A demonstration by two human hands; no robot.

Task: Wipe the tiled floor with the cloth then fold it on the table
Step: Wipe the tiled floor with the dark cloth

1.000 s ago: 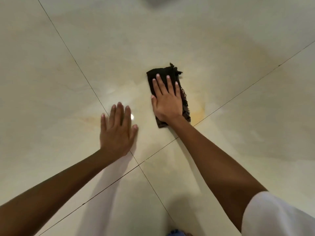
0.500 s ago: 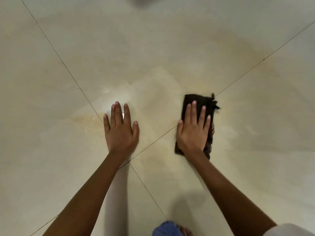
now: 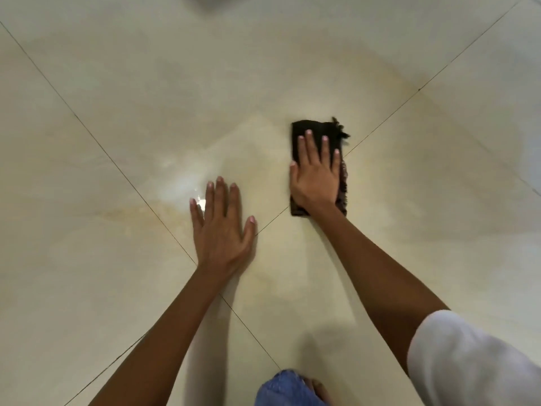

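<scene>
Tiles of pale, glossy cream make up the floor [image 3: 117,83] that fills your view, and two thin joints cross about where your left wrist lies. Next in size, your white sleeve [image 3: 468,361] shows at the lower right, with a blue-clad knee [image 3: 287,388] at the bottom edge, so you seem to be crouched low over the work. Your left hand [image 3: 222,230] lies flat on the bare tile beside the crossing, its fingers straight, spread and holding nothing; it looks placed there to prop your weight while you reach. Your right hand [image 3: 317,177] lies palm-down on the cloth [image 3: 319,126], fingers straight and pressing rather than curled round it, which spreads the push over the whole pad for wiping. The cloth sits on the far tile, touching the joint that runs off to the upper right, well apart from your left hand. It is dark brown, folded to a narrow oblong longer than your hand, with a frayed fringe [image 3: 339,131] at its far right corner. No worktop is in view, so the folding has yet to begin.
</scene>
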